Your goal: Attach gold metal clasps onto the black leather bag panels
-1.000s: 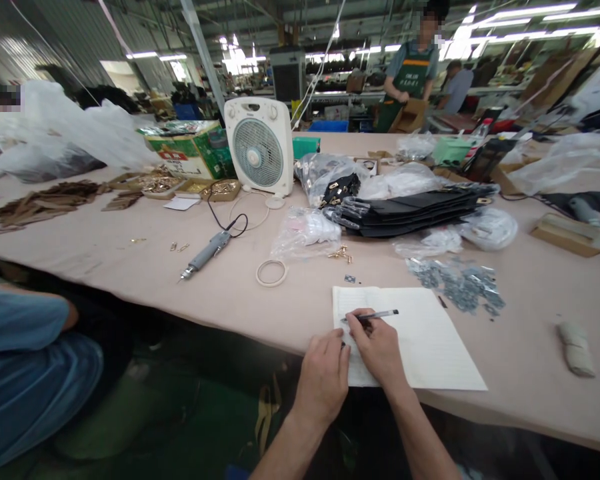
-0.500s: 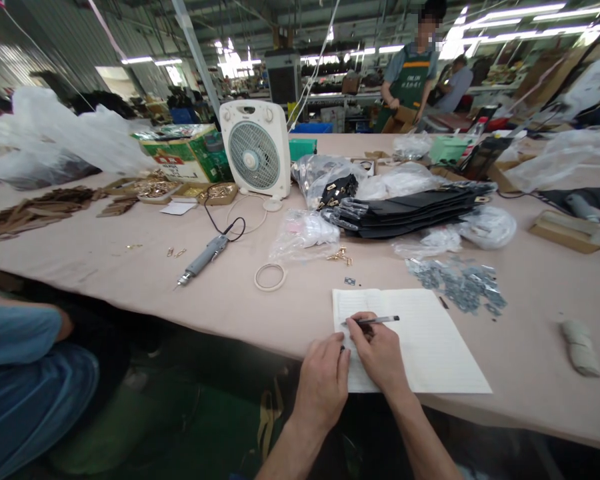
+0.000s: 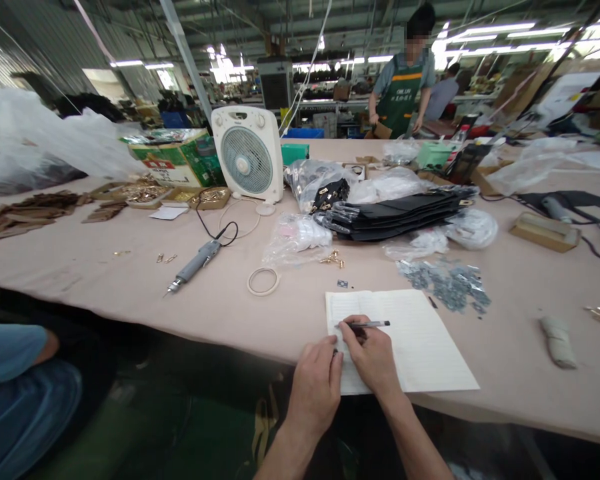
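A lined white sheet of paper (image 3: 420, 340) lies at the near edge of the beige table (image 3: 130, 267). My right hand (image 3: 373, 357) rests on the sheet's left part, its fingers closed around a black pen (image 3: 367, 325) whose tip touches the paper. My left hand (image 3: 315, 387) lies beside it at the sheet's lower left corner, fingers curled, with a small dark thing at the fingertips that I cannot make out.
Behind the sheet lie grey metal parts (image 3: 447, 283), a tape ring (image 3: 263, 281), an electric screwdriver (image 3: 193, 265), black bags (image 3: 400, 213), plastic bags and a white fan (image 3: 249, 160). A rolled cloth (image 3: 557, 341) lies right. A seated person's blue sleeve (image 3: 10, 393) is left; another person (image 3: 403, 80) stands far back.
The view has shifted slightly, so everything sits a little lower and further left. Both hands and the pen keep the same place on the sheet.
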{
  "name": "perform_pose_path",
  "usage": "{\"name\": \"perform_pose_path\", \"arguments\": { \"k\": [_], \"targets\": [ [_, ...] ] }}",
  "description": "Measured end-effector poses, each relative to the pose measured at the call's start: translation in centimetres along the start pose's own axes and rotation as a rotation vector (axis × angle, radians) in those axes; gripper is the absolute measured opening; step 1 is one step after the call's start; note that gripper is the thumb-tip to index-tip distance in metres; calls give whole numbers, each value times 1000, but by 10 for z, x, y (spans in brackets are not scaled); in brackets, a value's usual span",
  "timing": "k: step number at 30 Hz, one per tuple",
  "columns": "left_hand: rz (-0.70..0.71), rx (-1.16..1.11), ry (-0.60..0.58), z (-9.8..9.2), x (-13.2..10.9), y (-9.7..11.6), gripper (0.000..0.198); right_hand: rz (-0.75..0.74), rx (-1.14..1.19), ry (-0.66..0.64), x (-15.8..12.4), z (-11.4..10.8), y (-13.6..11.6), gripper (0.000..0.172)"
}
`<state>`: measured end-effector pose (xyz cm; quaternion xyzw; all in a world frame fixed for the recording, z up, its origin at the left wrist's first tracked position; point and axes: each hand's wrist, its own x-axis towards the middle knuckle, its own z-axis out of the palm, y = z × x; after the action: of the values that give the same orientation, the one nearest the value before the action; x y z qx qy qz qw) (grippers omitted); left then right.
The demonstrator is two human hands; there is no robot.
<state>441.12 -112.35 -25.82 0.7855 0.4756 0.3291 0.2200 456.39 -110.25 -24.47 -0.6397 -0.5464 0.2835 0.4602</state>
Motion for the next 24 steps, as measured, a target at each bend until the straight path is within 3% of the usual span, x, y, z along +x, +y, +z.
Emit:
{"name": "perform_pose_path", "arguments": {
  "k": [6,12,24],
  "targets": [
    [2,14,19,1,-1,0,29,42,40,39,-1,-4,-1,26],
    [-27,22,35,-2,0,4,30,131,188,164,-2,-9,5,34],
    [-46,14,24,-1,-2,5,30,122,318,170,-1,-13,8,35]
  ]
}}
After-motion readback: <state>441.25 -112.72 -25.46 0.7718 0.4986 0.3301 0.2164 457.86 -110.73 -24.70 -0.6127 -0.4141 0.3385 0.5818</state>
